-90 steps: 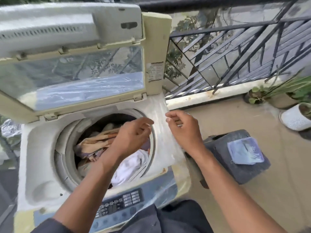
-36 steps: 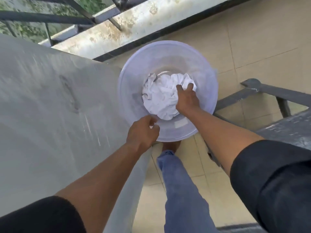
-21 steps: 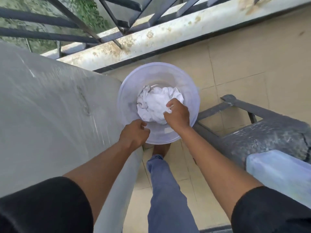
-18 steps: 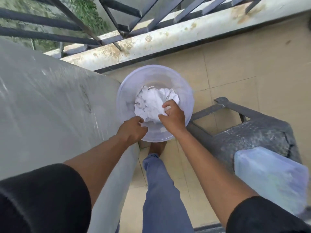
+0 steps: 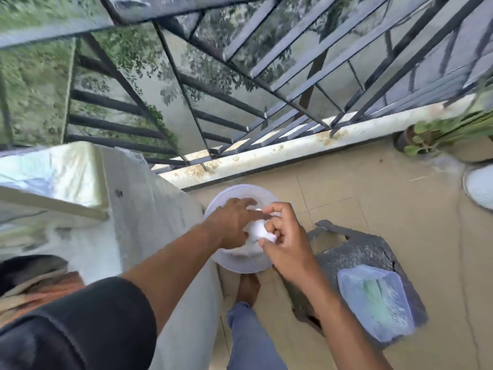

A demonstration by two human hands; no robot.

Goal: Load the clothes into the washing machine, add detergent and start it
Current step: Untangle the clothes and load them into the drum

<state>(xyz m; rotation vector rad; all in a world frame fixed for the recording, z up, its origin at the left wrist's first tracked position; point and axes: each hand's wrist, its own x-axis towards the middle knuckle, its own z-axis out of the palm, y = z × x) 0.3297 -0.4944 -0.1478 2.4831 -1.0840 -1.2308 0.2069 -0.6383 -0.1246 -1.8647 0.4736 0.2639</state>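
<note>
From the head camera, the one view there is, the job looks to be in its loading stage. The washing machine [image 5: 149, 236] fills the left of the frame with its lid [image 5: 53, 177] raised at the upper left, and some clothes [image 5: 34, 289] already show at the lower left edge, seemingly inside the drum, so part of the load is in. At centre frame both hands work over a round white plastic basin [image 5: 240, 263] that stands on the tiled floor just beside the machine. The right hand [image 5: 285, 244] has its fingers curled and pinched on a bunched white cloth [image 5: 257, 232]; the left hand [image 5: 232, 222] reaches into the basin with fingers stretched forward against the same cloth, though motion blur hides whether they close on it. The cloth sits between the hands, just above the basin. By my reading it has yet to go into the drum, and adding detergent, closing the lid and starting the cycle remain undone.

Counted: one washing machine, one basin, one white cloth in hand, two hands. At lower right one dark grey stool [image 5: 373, 257] carries one clear lidded plastic container [image 5: 378, 300]; its contents, possibly detergent, cannot be told. At the right edge, one potted plant [image 5: 418, 137] and one white ribbed pot [image 5: 480, 188].
</note>
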